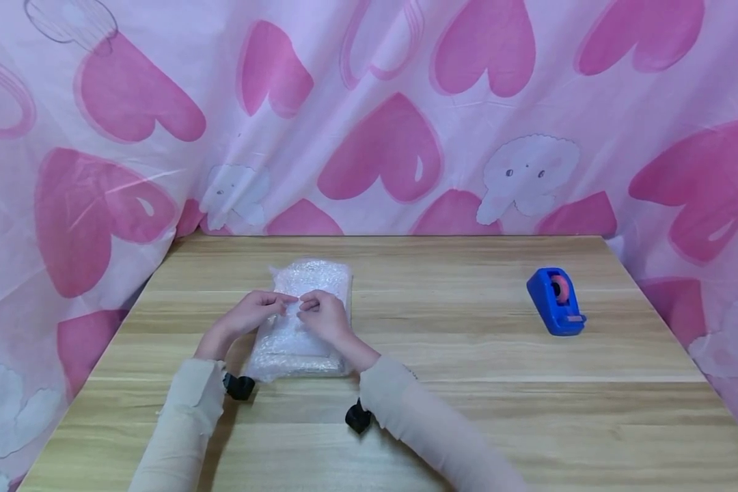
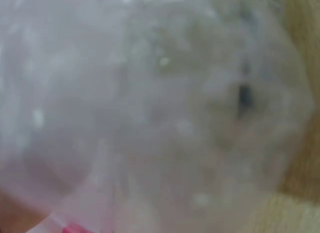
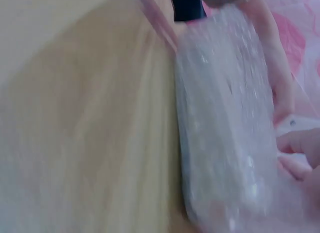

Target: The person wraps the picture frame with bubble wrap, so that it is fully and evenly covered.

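Observation:
A flat package in clear bubble wrap (image 1: 307,342) lies on the table, left of centre in the head view. My left hand (image 1: 252,314) is over its left side, thumb and forefinger pinching the wrap near the middle. From the right, my right hand (image 1: 326,316) meets it there, its curled fingertips pinching the wrap close to the left fingertips. In the right wrist view, the package (image 3: 220,123) stands out as a thick, shiny bundle, with right-hand fingers (image 3: 300,148) beside it. Blurred bubble wrap (image 2: 150,108) fills most of the left wrist view and hides the left fingers.
A blue tape dispenser (image 1: 556,304) with a pink roll stands at the right of the wooden table (image 1: 455,307). A pink heart-patterned curtain (image 1: 381,150) hangs along the back and sides. Black wrist cameras (image 1: 240,387) sit under both sleeves.

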The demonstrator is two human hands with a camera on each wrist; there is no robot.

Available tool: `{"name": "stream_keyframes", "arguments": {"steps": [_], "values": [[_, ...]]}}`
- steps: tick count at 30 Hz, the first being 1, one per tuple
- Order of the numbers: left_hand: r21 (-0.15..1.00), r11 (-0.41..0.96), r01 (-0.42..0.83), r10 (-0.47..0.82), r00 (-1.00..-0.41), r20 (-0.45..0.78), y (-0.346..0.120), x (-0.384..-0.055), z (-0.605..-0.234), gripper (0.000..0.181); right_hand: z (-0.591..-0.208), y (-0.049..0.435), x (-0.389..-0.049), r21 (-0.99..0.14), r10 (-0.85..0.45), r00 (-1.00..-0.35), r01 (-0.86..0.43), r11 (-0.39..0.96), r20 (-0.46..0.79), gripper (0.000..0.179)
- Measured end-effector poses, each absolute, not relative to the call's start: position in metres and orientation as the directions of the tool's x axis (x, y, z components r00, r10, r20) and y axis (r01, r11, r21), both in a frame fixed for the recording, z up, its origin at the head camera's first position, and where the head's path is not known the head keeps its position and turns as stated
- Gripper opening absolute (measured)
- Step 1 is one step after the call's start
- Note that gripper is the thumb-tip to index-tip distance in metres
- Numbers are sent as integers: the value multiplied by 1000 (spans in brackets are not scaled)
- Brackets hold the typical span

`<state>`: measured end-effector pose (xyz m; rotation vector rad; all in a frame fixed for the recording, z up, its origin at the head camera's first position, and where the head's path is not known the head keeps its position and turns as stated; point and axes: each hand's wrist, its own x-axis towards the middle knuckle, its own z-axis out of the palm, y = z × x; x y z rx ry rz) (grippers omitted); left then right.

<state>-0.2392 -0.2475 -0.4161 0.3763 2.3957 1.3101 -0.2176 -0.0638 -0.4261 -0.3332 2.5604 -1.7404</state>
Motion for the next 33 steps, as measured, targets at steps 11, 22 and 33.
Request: {"name": "stream_keyframes", "arguments": {"steps": [11, 22, 33], "values": [[830, 557, 31, 379, -899, -221, -245, -240, -415, 27, -426, -36, -239, -737, -365, -913, -374, 563, 184, 11], [798, 603, 10, 329, -914, -236, -242, -242, -413, 30, -430, -30, -244, -684, -474, -846, -496, 535, 243, 8], [777, 615, 135, 343, -933, -110, -238, -245, -421, 22, -433, -32, -240, -583, -505, -810, -573, 576, 298, 8]]}}
